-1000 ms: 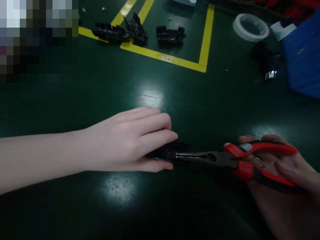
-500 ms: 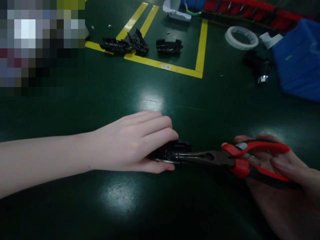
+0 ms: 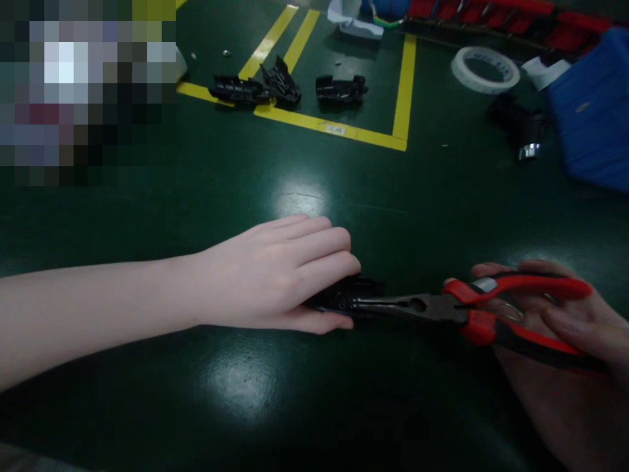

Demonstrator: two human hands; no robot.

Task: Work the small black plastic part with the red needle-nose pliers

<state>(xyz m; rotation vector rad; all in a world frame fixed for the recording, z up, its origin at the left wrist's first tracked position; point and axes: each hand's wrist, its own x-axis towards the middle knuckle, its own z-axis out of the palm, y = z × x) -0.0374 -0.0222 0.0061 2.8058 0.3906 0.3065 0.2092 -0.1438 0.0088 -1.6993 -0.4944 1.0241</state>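
My left hand (image 3: 289,272) is wrapped over a black plastic part (image 3: 366,287) on the dark green table, its thumb along the near side. My fingers hide much of that part. On the right, my right hand (image 3: 565,354) holds long-nose pliers (image 3: 442,308) with red and black handles. The pliers point left, and their narrow jaws reach the black part beside my left fingertips. Whether the jaw tips grip anything is too small to tell.
Black plastic parts (image 3: 340,89) lie near yellow tape lines (image 3: 354,134) at the back. A white tape roll (image 3: 485,69), a black piece with a silver ring (image 3: 521,128) and a blue bin (image 3: 590,111) stand at the right. Red bins (image 3: 491,14) line the back.
The view has shifted slightly, so most things appear a little further right. Both hands keep their holds, and the pliers' jaws remain at the black part.
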